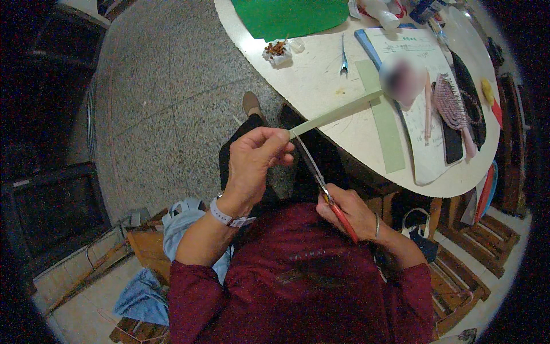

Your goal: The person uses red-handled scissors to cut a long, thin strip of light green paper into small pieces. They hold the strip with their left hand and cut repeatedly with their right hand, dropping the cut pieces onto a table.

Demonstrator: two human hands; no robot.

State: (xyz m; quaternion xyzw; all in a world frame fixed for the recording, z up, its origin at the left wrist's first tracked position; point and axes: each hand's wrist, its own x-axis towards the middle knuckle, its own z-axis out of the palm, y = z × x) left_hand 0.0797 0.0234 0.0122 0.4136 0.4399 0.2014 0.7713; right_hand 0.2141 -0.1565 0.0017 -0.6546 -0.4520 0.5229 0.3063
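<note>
My left hand (255, 160) pinches one end of a long, narrow pale green strip (338, 112) between thumb and fingers. The strip runs up to the right, over the table edge, toward a round, blurred object (404, 80). In my right hand (348, 211) is a pair of scissors (316, 171) with red handles. Its long metal blades point up and left, their tips at the strip close to my left fingertips. Whether the blades touch the strip is hard to tell. A wider pale green strip (389, 140) lies flat on the table.
The white table (326, 80) bears a green mat (292, 17), a small hair clip (344, 54), crumpled white paper with brown bits (278, 53), a written-on notebook (421, 157), a pink hairbrush (450, 103) and a phone (452, 143). Slatted wooden stools (458, 286) stand at the right.
</note>
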